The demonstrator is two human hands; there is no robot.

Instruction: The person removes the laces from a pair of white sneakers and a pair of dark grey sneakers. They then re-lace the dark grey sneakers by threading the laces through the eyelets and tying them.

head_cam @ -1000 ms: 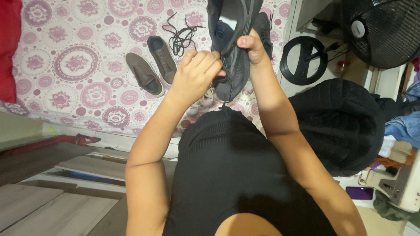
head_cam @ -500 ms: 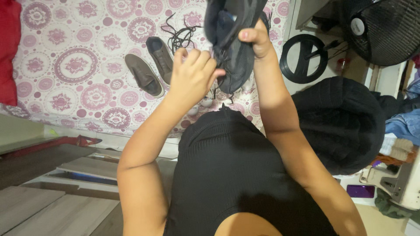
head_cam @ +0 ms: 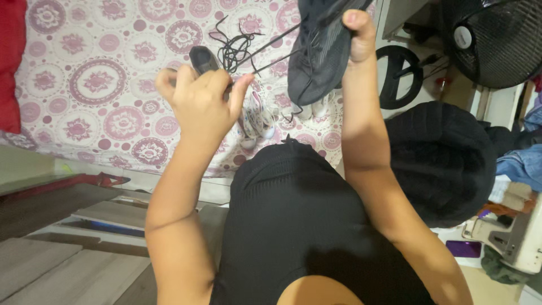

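Head view, looking straight down over a black ribbed top [head_cam: 299,226], and both arms are up in front of the bed. Right hand [head_cam: 358,34] is high near the top edge, fingers clamped around a dark mesh sneaker [head_cam: 322,56] that hangs toe-down from that grip, above the patterned bedspread [head_cam: 101,85]. Left hand [head_cam: 200,101] sits lower and well to the left of the shoe, fingers curled closed and pinching a black shoelace [head_cam: 271,48]; the lace runs as two taut strands from those fingers up and rightwards to the sneaker. So the shoe is in the air, held by the right hand, tethered to the left by its lace.

Down on the bedspread, pink-and-white with round floral medallions, a loose tangle of black laces [head_cam: 234,48] lies just beyond the left hand. A grey-brown slip-on shoe [head_cam: 202,58] peeks out right beside the knuckles, mostly hidden behind the hand. Below the hanging sneaker, a pair of small white sneakers [head_cam: 257,118] rests near the bed's edge. A red cushion [head_cam: 11,62] sits at far left. Off to the right, a black fan [head_cam: 497,39] stands on the floor with its round base [head_cam: 401,76] beside it, and a dark bundle of fabric [head_cam: 440,158] lies close to the right elbow.
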